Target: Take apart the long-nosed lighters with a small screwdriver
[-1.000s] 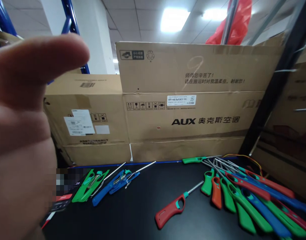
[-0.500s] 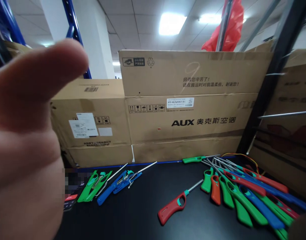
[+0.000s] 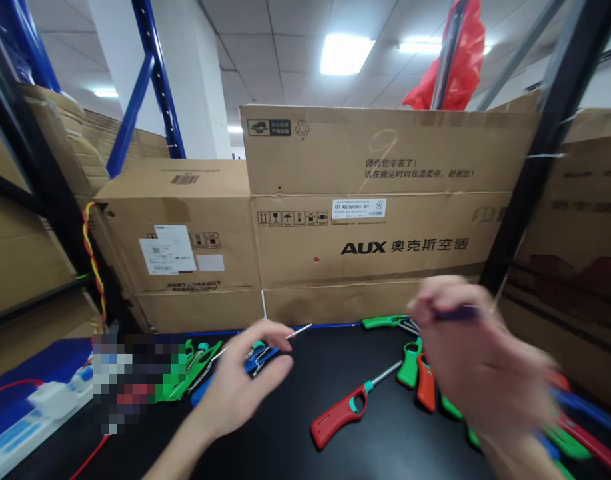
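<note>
While the left hand (image 3: 238,390) hovers over the blue lighter (image 3: 260,361), thumb and fingers parted around it, contact cannot be told. Right hand (image 3: 480,370): fingers curled, blurred; a dark strip (image 3: 455,313) shows at them, though whether it is gripped cannot be told. Tabletop (image 3: 285,440): black, with a blue back edge. Blue lighter: left of centre, metal rod pointing towards the back edge. Green lighter (image 3: 200,367): just beside it, further left. Red lighter (image 3: 335,420): lying alone, near the middle, between the hands. Second green lighter (image 3: 384,323): along the back edge. Lighter group, mixed colours (image 3: 427,388): towards the right edge, partly hidden by the right hand. Power strip (image 3: 15,440): at the left edge. Carton, marked AUX (image 3: 310,277): upright behind the back edge.
</note>
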The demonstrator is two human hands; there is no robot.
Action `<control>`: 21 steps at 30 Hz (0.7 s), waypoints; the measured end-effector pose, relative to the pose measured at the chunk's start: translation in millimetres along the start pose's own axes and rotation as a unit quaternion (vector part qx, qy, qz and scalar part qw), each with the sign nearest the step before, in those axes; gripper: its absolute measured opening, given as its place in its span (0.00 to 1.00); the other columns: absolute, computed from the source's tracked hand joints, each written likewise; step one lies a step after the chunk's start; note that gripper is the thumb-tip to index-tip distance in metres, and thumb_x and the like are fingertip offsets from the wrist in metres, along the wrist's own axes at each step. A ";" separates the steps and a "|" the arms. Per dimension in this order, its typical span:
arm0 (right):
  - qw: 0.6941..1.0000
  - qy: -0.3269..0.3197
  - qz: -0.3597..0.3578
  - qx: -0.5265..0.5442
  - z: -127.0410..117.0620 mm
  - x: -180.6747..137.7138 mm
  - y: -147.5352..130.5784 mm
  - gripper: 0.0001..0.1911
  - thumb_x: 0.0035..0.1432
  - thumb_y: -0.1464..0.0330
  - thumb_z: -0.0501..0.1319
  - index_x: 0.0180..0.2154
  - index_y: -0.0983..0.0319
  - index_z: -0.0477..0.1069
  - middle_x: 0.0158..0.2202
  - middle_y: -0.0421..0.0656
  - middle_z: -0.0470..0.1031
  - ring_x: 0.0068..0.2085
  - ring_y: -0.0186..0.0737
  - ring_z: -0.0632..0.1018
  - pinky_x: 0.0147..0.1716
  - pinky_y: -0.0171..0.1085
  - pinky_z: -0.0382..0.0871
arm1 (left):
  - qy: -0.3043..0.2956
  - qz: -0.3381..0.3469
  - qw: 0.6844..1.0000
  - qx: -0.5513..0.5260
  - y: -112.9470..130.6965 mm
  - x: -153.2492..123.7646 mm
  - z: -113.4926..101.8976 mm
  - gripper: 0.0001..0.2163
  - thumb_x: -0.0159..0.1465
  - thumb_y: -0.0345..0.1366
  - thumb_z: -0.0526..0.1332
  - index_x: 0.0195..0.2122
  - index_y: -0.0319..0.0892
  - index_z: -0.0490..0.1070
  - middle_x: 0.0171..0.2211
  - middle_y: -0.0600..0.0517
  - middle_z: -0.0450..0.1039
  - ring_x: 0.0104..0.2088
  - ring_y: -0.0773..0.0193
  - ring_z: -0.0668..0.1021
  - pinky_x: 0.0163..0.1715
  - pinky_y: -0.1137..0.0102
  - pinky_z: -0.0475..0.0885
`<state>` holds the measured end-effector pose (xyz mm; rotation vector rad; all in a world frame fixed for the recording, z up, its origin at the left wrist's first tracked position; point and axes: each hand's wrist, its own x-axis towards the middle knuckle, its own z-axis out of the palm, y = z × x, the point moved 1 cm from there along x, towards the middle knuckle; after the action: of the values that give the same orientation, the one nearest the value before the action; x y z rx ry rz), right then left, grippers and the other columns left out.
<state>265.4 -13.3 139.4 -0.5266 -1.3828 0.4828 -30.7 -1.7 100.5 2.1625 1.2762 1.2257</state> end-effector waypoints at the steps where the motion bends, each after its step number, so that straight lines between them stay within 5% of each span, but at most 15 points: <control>1: 1.000 -0.009 0.022 0.018 7.3 -4.1 14.5 0.15 0.70 0.57 0.55 0.36 0.59 0.72 0.36 0.44 0.68 0.36 0.39 0.71 0.38 0.39 0.70 | -0.048 -0.020 0.999 0.011 -6.3 -3.0 13.7 0.11 0.65 0.45 0.66 0.42 0.43 0.77 0.40 0.51 0.78 0.39 0.63 0.79 0.43 0.66 0.76; 4: 0.989 -0.060 0.136 0.013 27.5 -25.3 67.1 0.16 0.71 0.56 0.54 0.39 0.59 0.74 0.34 0.42 0.66 0.33 0.37 0.67 0.33 0.35 0.64 | -0.206 -0.076 0.973 0.070 -29.9 -15.1 60.2 0.17 0.51 0.47 0.74 0.38 0.46 0.77 0.37 0.54 0.77 0.39 0.61 0.77 0.43 0.67 0.72; 6: 0.979 -0.094 0.179 -0.021 35.3 -43.0 94.2 0.15 0.69 0.56 0.59 0.43 0.59 0.76 0.38 0.44 0.68 0.37 0.37 0.70 0.37 0.35 0.66 | -0.259 -0.075 0.957 0.105 -42.9 -24.5 83.3 0.25 0.43 0.50 0.78 0.40 0.47 0.76 0.39 0.54 0.76 0.42 0.58 0.76 0.47 0.65 0.71; 12: 0.977 -0.109 0.179 -0.042 41.7 -72.1 109.7 0.16 0.66 0.55 0.63 0.45 0.58 0.80 0.40 0.46 0.71 0.42 0.40 0.73 0.42 0.37 0.70 | -0.257 -0.068 0.957 0.119 -57.9 -38.0 92.5 0.14 0.53 0.42 0.73 0.39 0.47 0.76 0.38 0.54 0.74 0.42 0.58 0.74 0.52 0.61 0.68; 21: 0.969 -0.061 0.233 0.053 51.1 -82.2 113.3 0.16 0.59 0.56 0.70 0.45 0.57 0.82 0.36 0.43 0.72 0.33 0.36 0.76 0.34 0.36 0.76 | -0.216 -0.064 0.970 0.093 -65.1 -34.3 87.5 0.10 0.58 0.39 0.70 0.41 0.49 0.78 0.41 0.52 0.74 0.45 0.56 0.74 0.54 0.59 0.67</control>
<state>202.7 30.0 11.4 -0.7475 -1.3401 0.9781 -2.0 15.5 -8.9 2.2654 1.3479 0.5574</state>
